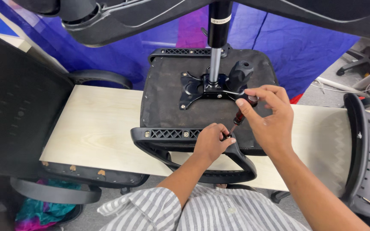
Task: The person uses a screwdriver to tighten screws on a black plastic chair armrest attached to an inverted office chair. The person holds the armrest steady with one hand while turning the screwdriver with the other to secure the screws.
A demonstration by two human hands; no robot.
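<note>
**Two hands and a screwdriver on an upside-down chair seat**

The right hand [267,114] holds a screwdriver [241,114]. Its fingers are closed tight around the dark red and black handle, near the top. The screwdriver leans down and to the left from this hand, and its thin metal tip points at the arm rest [202,145].

The left hand [213,143] sits just below and to the left of the right hand. Its fingers are pinched together around the tip of the screwdriver, right where the tip meets the arm rest. What sits under the fingertips is hidden.

The arm rest is a black loop with little screws along its top bar. It is joined to the near edge of a black chair seat [168,94], which lies upside down. The seat rests on a pale wooden board [95,128], which stretches out to both sides of the hands.

Just above the right hand, a black metal plate [193,87] is fixed to the seat. A shiny pole [214,64] stands up from that plate. A black knob [240,73] sticks up right beside the right hand's fingertips.

Far to the left of the hands lies a black chair back [18,102]. Behind everything hangs a blue sheet [296,47].
</note>
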